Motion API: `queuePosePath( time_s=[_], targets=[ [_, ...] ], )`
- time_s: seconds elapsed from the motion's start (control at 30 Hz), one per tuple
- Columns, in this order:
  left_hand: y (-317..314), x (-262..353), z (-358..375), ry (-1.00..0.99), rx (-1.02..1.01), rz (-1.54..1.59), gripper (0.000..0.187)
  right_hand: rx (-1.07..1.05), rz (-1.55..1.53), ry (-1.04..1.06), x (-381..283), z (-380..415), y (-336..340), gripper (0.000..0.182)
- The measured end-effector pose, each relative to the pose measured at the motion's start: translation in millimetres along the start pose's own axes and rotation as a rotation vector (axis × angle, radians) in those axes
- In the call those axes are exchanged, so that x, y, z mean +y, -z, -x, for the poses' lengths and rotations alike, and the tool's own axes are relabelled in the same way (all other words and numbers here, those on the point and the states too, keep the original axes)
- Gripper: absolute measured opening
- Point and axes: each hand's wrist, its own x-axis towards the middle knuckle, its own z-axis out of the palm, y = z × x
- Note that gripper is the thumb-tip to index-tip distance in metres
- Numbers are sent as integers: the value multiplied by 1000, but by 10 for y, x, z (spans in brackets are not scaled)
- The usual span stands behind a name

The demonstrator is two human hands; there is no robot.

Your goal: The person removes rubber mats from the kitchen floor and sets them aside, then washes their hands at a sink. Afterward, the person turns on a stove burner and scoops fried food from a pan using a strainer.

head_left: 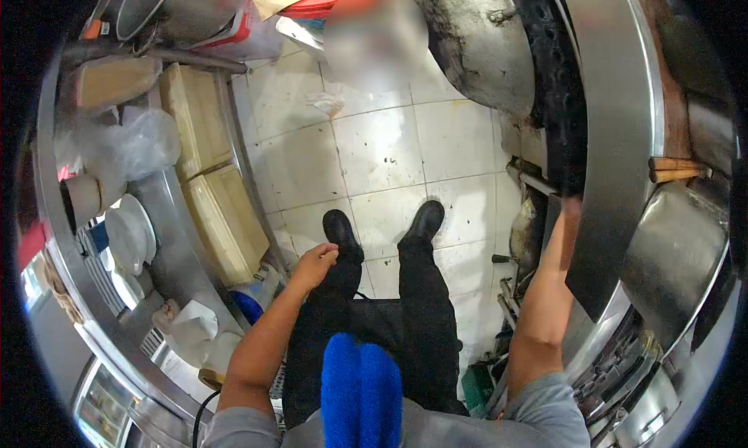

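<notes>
My left hand (315,266) hangs in front of my left thigh, above the tiled floor, with its fingers curled in; whether anything small is between them cannot be made out. On the right, my arm reaches forward to the edge of the steel counter (619,82). Only the wrist end of my right hand (573,206) shows there, beside the black stove surface (555,97), and its fingers are hidden. A blue towel (361,382) lies on my chest. My black shoes (425,218) stand on the tiles.
Steel shelving on the left holds cream containers (226,222), plastic bags (148,140) and white plates (128,234). A large blackened pan (483,43) stands at the upper right. Metal pans (674,245) and utensils line the right side. A large pot (179,8) stands at the upper left.
</notes>
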Motion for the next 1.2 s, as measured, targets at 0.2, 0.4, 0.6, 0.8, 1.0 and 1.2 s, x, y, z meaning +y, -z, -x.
queuePosePath(
  time_s=[0.2, 0.4, 0.6, 0.8, 1.0, 1.2],
  targets=[
    [145, -83, -88, -90, 70, -15, 34, 25, 4, -20, 7, -303, 94, 47],
    [377, -451, -60, -7, 176, -51, 32, 30, 32, -61, -4, -629, 142, 49],
    [385, -557, 326, 132, 230, 15, 35, 79, 256, -180, 401, 710, 807, 42],
    [163, -926, 703, 125, 284, 264, 33, -111, 540, -643, 1022, 2081, 1013, 33],
    [-125, -1865, 1889, 31, 260, 530, 40, -679, 1142, -878, 1357, 2717, 200, 33],
    [-839, -3591, 3382, 324, -75, -30, 43, -947, 1343, -960, 1579, 3369, 113, 33]
  ],
)
